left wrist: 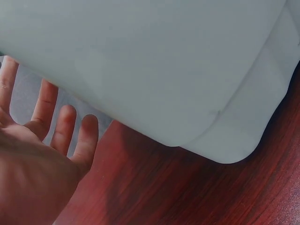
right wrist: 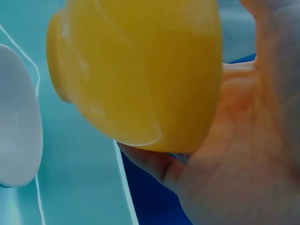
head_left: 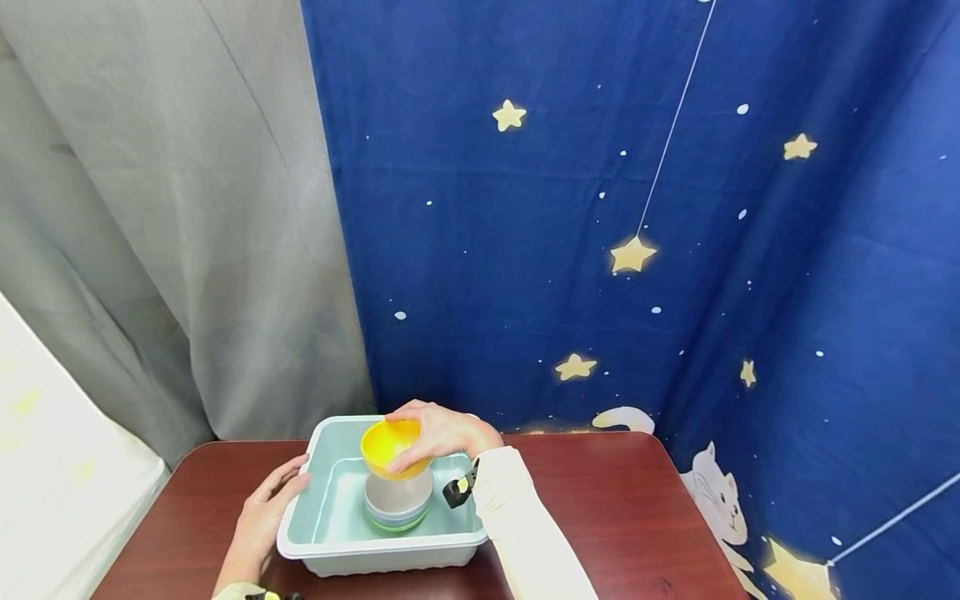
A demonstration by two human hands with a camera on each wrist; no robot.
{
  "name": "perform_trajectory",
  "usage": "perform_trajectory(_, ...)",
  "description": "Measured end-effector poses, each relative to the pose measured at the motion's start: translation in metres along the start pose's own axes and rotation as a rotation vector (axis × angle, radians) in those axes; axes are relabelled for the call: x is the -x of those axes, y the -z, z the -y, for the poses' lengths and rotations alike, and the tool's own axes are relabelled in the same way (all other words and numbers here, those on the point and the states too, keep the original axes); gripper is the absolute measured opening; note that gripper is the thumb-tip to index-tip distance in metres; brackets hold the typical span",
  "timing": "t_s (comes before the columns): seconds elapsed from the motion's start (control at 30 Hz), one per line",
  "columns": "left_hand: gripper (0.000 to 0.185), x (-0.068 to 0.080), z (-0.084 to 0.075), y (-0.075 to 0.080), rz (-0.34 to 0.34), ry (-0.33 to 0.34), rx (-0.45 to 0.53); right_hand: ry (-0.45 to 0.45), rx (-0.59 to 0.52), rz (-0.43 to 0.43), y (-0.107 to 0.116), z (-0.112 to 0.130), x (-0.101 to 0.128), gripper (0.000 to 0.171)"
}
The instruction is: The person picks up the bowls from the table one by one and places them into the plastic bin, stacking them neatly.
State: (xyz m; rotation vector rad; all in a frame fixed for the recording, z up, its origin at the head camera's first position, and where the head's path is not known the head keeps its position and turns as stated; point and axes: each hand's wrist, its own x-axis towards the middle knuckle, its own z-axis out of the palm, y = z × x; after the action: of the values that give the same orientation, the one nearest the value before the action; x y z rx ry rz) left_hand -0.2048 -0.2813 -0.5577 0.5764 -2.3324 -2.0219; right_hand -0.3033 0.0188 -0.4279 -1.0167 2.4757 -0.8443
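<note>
A yellow bowl (head_left: 390, 446) is held in the right hand (head_left: 444, 433), fingers curled over its rim and side, so this grip is grasping the bowl. The bowl is carried just above a stack of bowls (head_left: 398, 500) that stands in a pale green tub (head_left: 330, 546) on the desk (head_left: 600, 517). The left hand (head_left: 262, 512) is laid flat against the tub's wall at 9 o'clock, fingers straight and relaxed; that grip is released and nothing is grasped by it.

The step in hand is judged to be the handling of the yellow bowl over the stack. For it to be done well, the bowl should be kept level and centred over the stack, and the fingers kept clear of the rim below. The tub is best steadied by the left hand so that it is not slid across the desk.

Counted: one yellow bowl in the air; one tub; one stack, in which a grey bowl on top and a green edge beneath can be made out, though the exact number of bowls cannot be told. A starred blue curtain (head_left: 675, 208) is hung behind, from 12 to 3 o'clock.
</note>
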Motion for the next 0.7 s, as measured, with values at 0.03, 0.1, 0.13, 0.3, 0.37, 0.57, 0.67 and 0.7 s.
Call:
perform_trajectory(0.03,0.065,0.0,0.0,0.0,0.0,-0.002,0.003,-0.002,0.009,0.001,-0.001,0.001,-0.002,0.084)
perform_trajectory(0.1,0.064,0.0,-0.001,0.0,-0.001,-0.003,0.005,-0.015,0.014,0.011,-0.003,0.002,-0.004,0.083)
perform_trajectory(0.13,0.064,0.0,-0.001,0.001,0.0,-0.002,0.007,-0.022,0.013,0.016,-0.005,0.002,-0.005,0.083)
perform_trajectory(0.3,0.062,-0.001,0.0,0.0,-0.002,0.008,0.023,-0.039,0.019,0.035,-0.014,-0.001,-0.011,0.083)
perform_trajectory(0.37,0.063,-0.002,0.0,0.0,-0.001,0.011,0.031,-0.033,0.025,0.033,-0.017,-0.002,-0.014,0.084)
perform_trajectory(0.57,0.068,-0.002,-0.001,-0.001,-0.002,0.022,0.032,-0.017,0.055,0.029,-0.025,-0.005,-0.019,0.087)
perform_trajectory(0.67,0.07,0.0,0.0,-0.001,-0.006,0.032,0.017,-0.023,0.063,0.032,-0.03,-0.006,-0.019,0.086)
perform_trajectory(0.7,0.071,0.001,0.0,-0.001,-0.005,0.037,0.017,-0.025,0.066,0.033,-0.031,-0.007,-0.02,0.086)
